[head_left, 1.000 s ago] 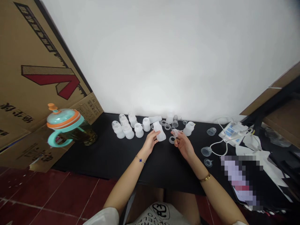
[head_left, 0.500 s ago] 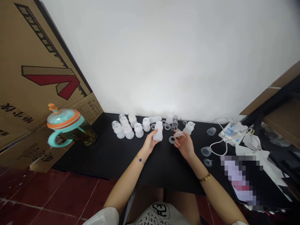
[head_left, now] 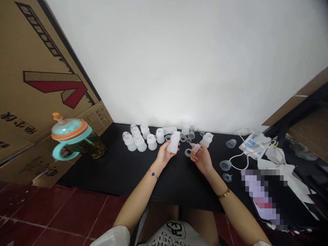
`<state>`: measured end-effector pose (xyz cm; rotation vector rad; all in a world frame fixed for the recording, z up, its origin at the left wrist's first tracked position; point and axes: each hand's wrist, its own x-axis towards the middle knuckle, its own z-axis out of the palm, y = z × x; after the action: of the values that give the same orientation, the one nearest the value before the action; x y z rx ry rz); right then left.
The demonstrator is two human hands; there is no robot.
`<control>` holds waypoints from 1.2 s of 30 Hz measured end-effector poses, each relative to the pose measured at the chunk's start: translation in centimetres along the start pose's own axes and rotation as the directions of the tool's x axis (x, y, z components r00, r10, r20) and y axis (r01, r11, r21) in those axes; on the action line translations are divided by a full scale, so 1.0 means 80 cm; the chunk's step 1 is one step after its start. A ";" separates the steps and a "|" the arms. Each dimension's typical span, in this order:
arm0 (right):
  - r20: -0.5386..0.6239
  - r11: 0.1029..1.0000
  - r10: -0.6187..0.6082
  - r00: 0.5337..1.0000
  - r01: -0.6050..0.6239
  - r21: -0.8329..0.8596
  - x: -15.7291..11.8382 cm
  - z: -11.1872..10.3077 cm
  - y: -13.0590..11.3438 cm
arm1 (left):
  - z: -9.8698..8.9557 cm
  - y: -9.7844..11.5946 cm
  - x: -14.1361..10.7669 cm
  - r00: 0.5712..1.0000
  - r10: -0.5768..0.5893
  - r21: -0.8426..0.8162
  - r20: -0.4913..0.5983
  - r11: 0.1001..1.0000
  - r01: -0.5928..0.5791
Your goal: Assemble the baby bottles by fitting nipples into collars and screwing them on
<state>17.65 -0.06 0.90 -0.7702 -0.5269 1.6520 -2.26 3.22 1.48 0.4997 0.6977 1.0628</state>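
A translucent white baby bottle is in my left hand, tilted a little to the right, with fingers wrapped around it. Pinched in my right hand is a white bottle collar ring, turned sideways, with what looks like a nipple pointing left. The bottle and the ring are apart. Just below the ring's left side, a loose flat ring lies on the black table. An open bottle stands behind my right hand.
Capped bottles and open bottles cluster at the back left. Clear caps, a cabled white device and a blurred-out phone-like object lie right. A large teal-handled jug stands left beside a cardboard box.
My right hand has turned the collar ring from lying nearly flat to edge-on. The bottle in my left hand has tilted slightly to the right.
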 end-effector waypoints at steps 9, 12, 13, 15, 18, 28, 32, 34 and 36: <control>-0.012 1.000 -0.005 1.000 0.005 -0.015 -0.002 0.002 -0.001 | -0.002 -0.002 0.001 1.000 0.018 0.042 0.006 0.999 -0.018; -0.013 0.999 -0.023 1.000 0.023 -0.031 -0.002 0.003 0.000 | -0.005 -0.006 0.003 0.998 0.059 0.071 0.011 0.996 -0.060; -0.012 0.999 -0.033 0.999 0.033 -0.041 -0.002 0.003 0.000 | -0.006 -0.007 0.003 0.997 0.069 0.079 0.022 0.994 -0.070; -0.014 0.996 -0.059 0.998 0.058 -0.068 -0.002 0.003 0.001 | -0.008 -0.008 0.004 0.996 0.078 0.100 0.043 0.992 -0.082; -0.006 0.988 -0.102 0.995 0.100 -0.115 -0.004 0.004 0.002 | -0.010 -0.009 0.004 0.995 0.078 0.128 0.054 0.988 -0.084; 0.015 0.973 -0.165 0.986 0.165 -0.163 -0.005 0.006 0.004 | -0.010 -0.009 0.005 0.993 0.106 0.163 0.057 0.980 -0.114; 0.009 0.986 -0.112 0.994 0.112 -0.123 -0.002 0.003 0.003 | -0.008 -0.010 0.005 0.996 0.081 0.127 0.024 0.988 -0.083; -0.008 0.990 -0.094 0.996 0.093 -0.105 0.000 0.002 0.002 | -0.007 -0.010 0.006 0.998 0.063 0.096 -0.024 0.994 -0.060; -0.023 0.989 -0.105 0.994 0.102 -0.107 0.000 0.001 0.002 | -0.007 -0.011 0.007 0.997 0.064 0.109 -0.032 0.992 -0.060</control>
<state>17.46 -0.10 0.82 -0.8292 -0.6286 1.5245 -1.98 3.37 0.37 0.6002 0.7786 1.0978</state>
